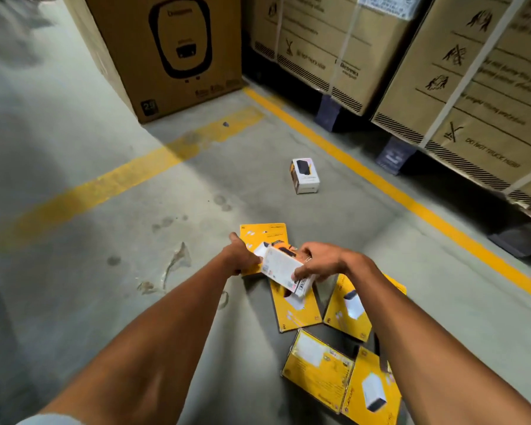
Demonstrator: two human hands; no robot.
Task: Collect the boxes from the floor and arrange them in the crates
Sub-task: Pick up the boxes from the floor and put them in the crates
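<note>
Warehouse floor: left hand [241, 257] and right hand [319, 260] both clamped on white box [284, 271], lifted above scattered yellow boxes [316, 372]. Another small box [304, 176] lies apart. No crates visible; collecting seemingly early.

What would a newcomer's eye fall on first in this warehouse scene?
First, the two hands at centre: the left hand and right hand together hold a white box. Around them, yellow boxes lie scattered on the grey floor. Farther off, a lone small box sits by a yellow line.
</note>
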